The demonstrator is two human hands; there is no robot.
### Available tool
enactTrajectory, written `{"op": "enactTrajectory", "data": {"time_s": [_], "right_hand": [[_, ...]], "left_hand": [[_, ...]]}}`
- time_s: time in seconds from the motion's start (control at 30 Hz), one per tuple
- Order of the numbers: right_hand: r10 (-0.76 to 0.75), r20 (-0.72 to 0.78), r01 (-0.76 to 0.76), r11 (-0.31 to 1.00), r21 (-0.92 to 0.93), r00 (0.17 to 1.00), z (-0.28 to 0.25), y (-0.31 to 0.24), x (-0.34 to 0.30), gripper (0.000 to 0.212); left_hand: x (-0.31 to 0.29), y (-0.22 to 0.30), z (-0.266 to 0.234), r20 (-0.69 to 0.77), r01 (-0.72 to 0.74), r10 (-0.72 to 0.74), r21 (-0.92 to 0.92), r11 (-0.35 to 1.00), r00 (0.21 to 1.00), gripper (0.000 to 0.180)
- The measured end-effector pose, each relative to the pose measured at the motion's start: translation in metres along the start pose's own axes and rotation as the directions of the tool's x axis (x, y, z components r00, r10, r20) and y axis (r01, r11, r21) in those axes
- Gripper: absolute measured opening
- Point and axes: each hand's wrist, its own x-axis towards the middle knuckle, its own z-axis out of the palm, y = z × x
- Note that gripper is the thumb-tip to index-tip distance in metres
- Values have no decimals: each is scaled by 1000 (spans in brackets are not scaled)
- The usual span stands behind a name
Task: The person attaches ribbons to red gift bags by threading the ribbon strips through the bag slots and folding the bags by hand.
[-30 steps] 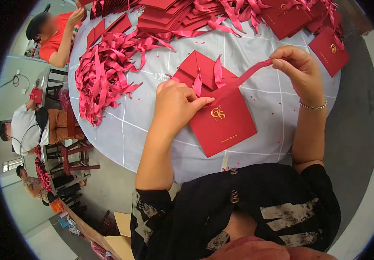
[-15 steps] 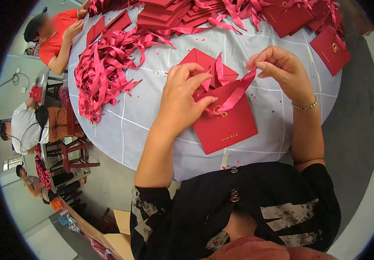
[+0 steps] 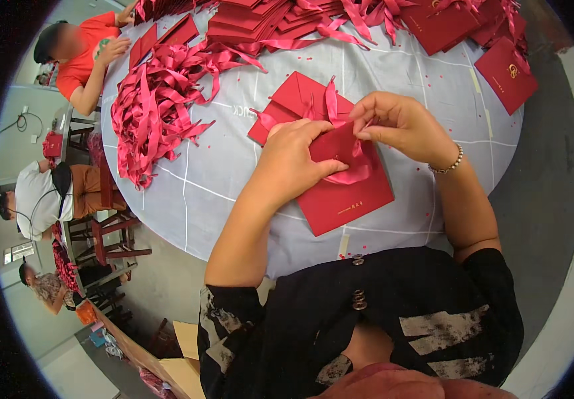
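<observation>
A flat red paper bag (image 3: 350,206) with gold print lies on the table in front of me. My left hand (image 3: 293,156) rests on its upper left part, thumb over the front and fingers at the top edge, gripping it. A pink ribbon (image 3: 353,174) loops across the front. At the bag's upper right edge my right hand (image 3: 400,126) is closed in a pinch on the ribbon; its very tip is hidden by the fingers. Another red paper bag (image 3: 297,90) lies just beyond, partly covered, with ribbon ends sticking up near it.
A heap of loose pink ribbons (image 3: 147,120) lies on the left of the round cloth-covered table (image 3: 213,213). Stacked red bags (image 3: 243,26) stand at the far side, more with ribbons (image 3: 506,73) at far right. A person in an orange-red shirt (image 3: 87,56) sits at far left.
My right hand has moved left and down to the bag's top edge, bringing the ribbon end with it. My left hand has flattened lower onto the bag.
</observation>
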Motion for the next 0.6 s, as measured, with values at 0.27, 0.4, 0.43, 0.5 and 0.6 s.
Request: {"op": "enactTrajectory", "data": {"time_s": [0.27, 0.4, 0.43, 0.5, 0.6], "right_hand": [[-45, -252, 162, 870, 466, 967, -23, 12, 2, 21], [-87, -239, 219, 760, 612, 967, -27, 15, 3, 22], [-87, -238, 219, 762, 610, 967, -26, 14, 3, 22], [-53, -230, 199, 703, 683, 972, -23, 12, 3, 24], [-60, -132, 133, 735, 664, 989, -25, 9, 3, 26]], "left_hand": [[0, -7, 0, 52, 29, -26, -60, 998, 998, 47], [-2, -8, 1, 60, 50, -45, -73, 996, 997, 40], [-2, -8, 1, 59, 49, -45, -74, 996, 997, 40], [-2, -8, 1, 40, 5, -3, -61, 998, 999, 39], [-2, -6, 0, 49, 34, -31, -76, 996, 998, 42]]}}
